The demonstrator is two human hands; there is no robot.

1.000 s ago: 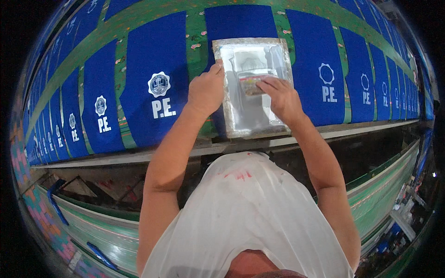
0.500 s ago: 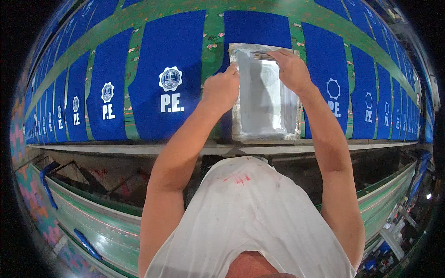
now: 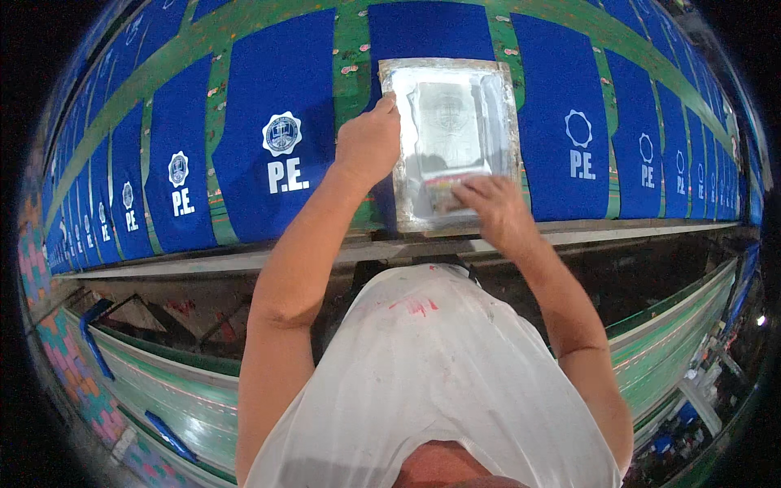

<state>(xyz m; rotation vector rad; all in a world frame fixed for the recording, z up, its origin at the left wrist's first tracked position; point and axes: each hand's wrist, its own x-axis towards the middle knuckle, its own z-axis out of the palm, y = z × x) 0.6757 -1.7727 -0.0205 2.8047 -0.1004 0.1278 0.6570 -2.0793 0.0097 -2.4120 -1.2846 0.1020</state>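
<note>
A framed printing screen (image 3: 390, 195) lies flat over a blue fabric panel (image 3: 431, 32) on the long green table. A faint round emblem shows through its mesh. My left hand (image 3: 368, 142) is closed on the screen's left edge near the far corner. Toward the near end of the mesh, my right hand (image 3: 492, 203) grips a squeegee (image 3: 446, 192), both blurred by motion. Left of the screen lies a blue panel (image 3: 244, 65) with a full white crest and lettering. The panel (image 3: 557, 73) to the right carries only a scalloped white outline above its lettering.
More blue panels (image 3: 183, 106) run along the table both ways, with green strips (image 3: 355, 89) between them. A pale rail (image 3: 317, 259) borders the table's near edge. Behind me stands another green table (image 3: 187, 407). Colourful floor mats (image 3: 89, 382) lie at far left.
My right hand has drawn the squeegee from the screen's far end down toward its near end. The left hand stays on the left edge. The view has shifted slightly.
</note>
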